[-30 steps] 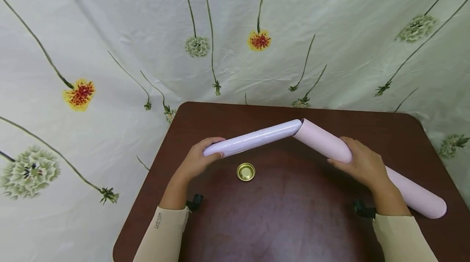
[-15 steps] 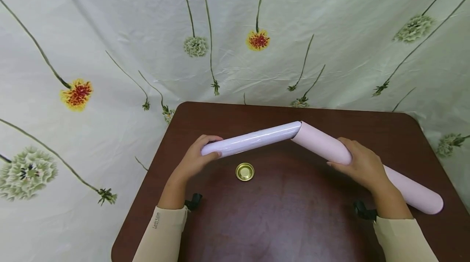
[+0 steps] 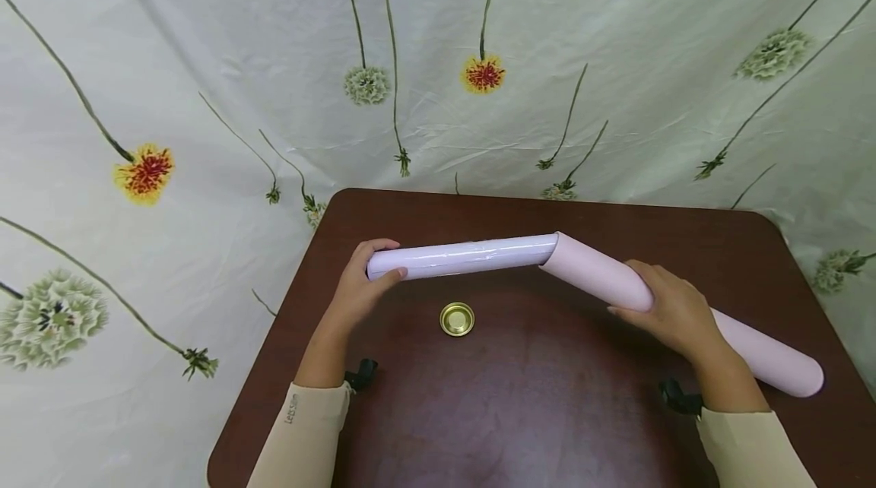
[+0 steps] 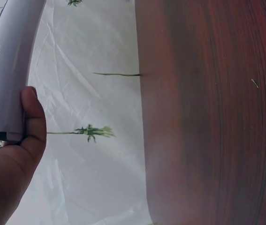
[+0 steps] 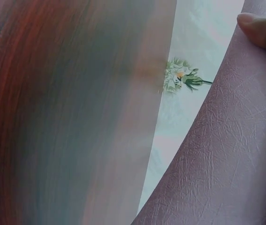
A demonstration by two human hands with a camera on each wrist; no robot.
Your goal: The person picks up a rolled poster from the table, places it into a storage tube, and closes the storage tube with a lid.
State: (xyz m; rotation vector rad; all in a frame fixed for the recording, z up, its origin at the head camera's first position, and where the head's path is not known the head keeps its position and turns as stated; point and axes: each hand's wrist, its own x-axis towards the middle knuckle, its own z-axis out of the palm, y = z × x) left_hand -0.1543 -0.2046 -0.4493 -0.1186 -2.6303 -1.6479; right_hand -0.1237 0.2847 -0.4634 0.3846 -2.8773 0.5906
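My left hand (image 3: pixel 359 283) grips the near end of a glossy pale-lilac roll (image 3: pixel 472 258), thumb on the front and fingers behind. In the left wrist view the thumb lies along the side of this lilac roll (image 4: pixel 11 70), close to its dark-edged end. The roll's other end meets the open mouth of a wider pale-pink tube (image 3: pixel 595 269); how deep it sits inside is hidden. My right hand (image 3: pixel 674 309) wraps round the middle of the pink tube. Its textured surface (image 5: pixel 226 131) fills much of the right wrist view, with the thumb resting on it.
A small gold-coloured round dish (image 3: pixel 457 319) stands on the dark red-brown table (image 3: pixel 520 404), between the forearms. Behind the table hangs a pale cloth (image 3: pixel 287 55) printed with flowers. The pink tube slants down toward the table's right side.
My left hand has moved slightly left and up, bringing the lilac roll closer to level. The roll's meeting point with the pink tube has dropped slightly. My right hand keeps its hold.
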